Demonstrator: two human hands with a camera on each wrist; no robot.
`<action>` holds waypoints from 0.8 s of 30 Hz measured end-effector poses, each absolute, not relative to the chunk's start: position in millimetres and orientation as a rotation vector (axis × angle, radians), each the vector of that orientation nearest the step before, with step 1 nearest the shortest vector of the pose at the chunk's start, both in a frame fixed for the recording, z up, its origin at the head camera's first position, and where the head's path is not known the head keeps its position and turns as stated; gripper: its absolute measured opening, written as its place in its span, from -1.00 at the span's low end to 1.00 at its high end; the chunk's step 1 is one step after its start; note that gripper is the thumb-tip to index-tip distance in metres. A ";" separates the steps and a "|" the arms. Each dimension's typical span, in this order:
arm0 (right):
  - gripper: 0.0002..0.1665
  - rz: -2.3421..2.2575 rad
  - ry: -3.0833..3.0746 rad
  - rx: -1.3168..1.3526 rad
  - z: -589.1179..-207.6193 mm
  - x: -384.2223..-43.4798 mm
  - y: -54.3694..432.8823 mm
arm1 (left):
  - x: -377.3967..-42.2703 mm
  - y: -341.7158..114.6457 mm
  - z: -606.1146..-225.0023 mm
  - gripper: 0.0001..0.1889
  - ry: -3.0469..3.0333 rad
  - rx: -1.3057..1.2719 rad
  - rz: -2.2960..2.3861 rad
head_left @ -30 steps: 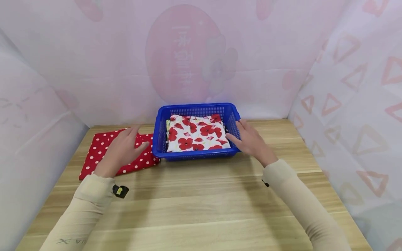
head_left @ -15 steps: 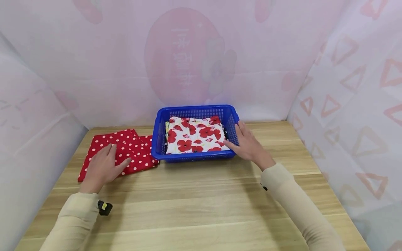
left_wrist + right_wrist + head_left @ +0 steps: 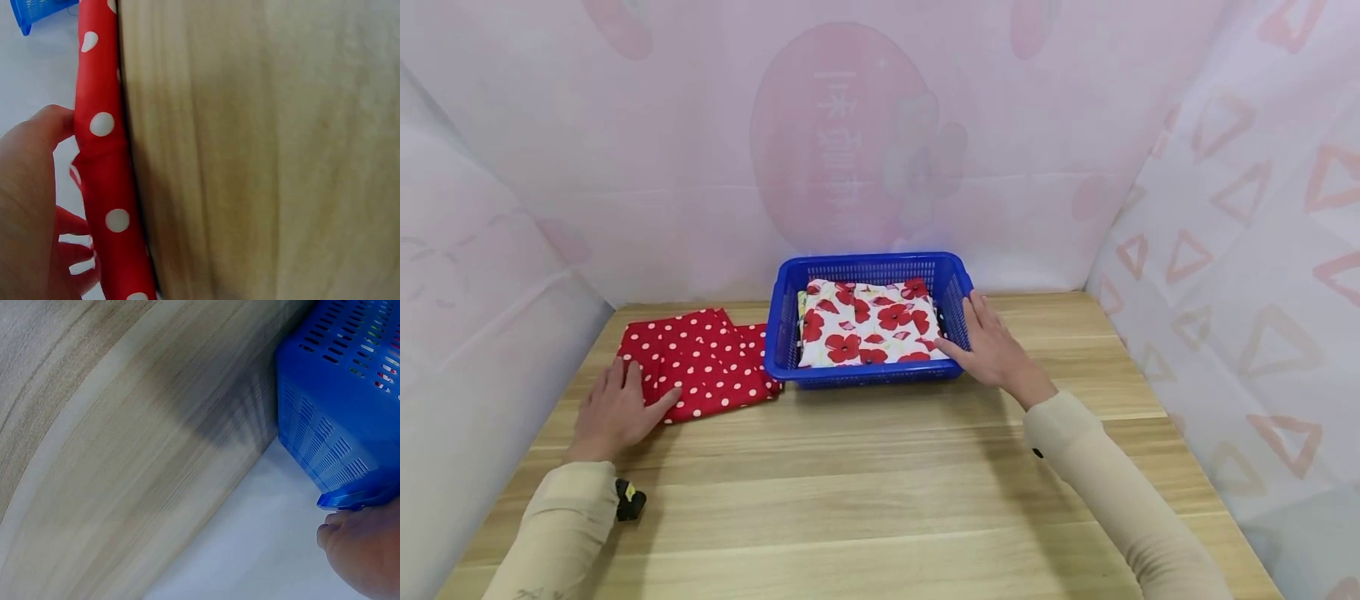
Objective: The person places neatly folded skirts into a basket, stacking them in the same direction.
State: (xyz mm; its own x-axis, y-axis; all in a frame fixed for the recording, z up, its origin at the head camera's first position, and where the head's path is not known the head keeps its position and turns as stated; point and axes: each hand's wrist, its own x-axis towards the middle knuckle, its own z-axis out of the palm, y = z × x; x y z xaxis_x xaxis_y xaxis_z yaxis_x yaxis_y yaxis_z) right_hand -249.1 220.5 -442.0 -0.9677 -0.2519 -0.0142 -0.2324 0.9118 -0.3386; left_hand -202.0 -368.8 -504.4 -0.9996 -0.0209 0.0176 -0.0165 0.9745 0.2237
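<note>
My left hand (image 3: 613, 415) rests at the left end of a red cloth with white dots (image 3: 711, 362), which lies folded flat on the table. In the left wrist view the thumb and fingertips touch the upper side of this red cloth (image 3: 109, 181). At the right side of a blue plastic basket (image 3: 880, 377), my right hand (image 3: 996, 348) lies with its fingers along the rim and its thumb over the near corner. Inside the basket is a folded white cloth with red flowers (image 3: 872, 325), with other fabric showing under its edges. In the right wrist view the hand (image 3: 369, 550) touches the basket rim.
The wooden table (image 3: 850, 500) stretches in front of the basket and off to its right. A pale pink printed backdrop (image 3: 692, 167) stands behind, with white side sheets (image 3: 1240, 275) at left and right.
My left hand has moved left and toward me across the dotted cloth, lowering onto its left end. The right hand stays at the basket, with its thumb slightly shifted.
</note>
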 end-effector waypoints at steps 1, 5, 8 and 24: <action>0.31 -0.526 3.018 -0.383 -442.3 -249.0 220.3 | -202.8 -369.8 -505.5 0.11 -3.109 0.042 -0.354; 0.30 -0.531 3.019 -0.395 -443.4 -249.0 219.9 | -206.9 -372.7 -508.9 0.14 -3.140 0.083 -0.383; 0.29 -0.548 3.006 -0.398 -443.3 -248.4 219.3 | -209.4 -374.3 -511.6 0.16 -3.163 0.093 -0.411; 0.29 -0.548 3.001 -0.366 -442.6 -247.4 219.4 | -211.6 -370.3 -520.5 0.16 -3.188 0.086 -0.419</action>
